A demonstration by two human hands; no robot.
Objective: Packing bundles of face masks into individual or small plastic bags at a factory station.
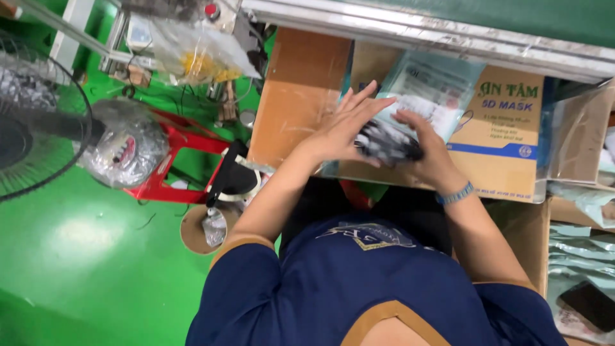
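Dark, blurred masks (386, 142) sit pressed between the left hand (343, 131) at nine o'clock, fingers splayed flat, and the right hand (430, 150) at three o'clock, curled on them, with a clear pouch (435, 86) at twelve o'clock over a cardboard box (506, 138).

Dark bundle (386, 142): motion-blurred, partly covered by hands. Fan (32, 125): cut by left edge. Phone (590, 305): cropped right.
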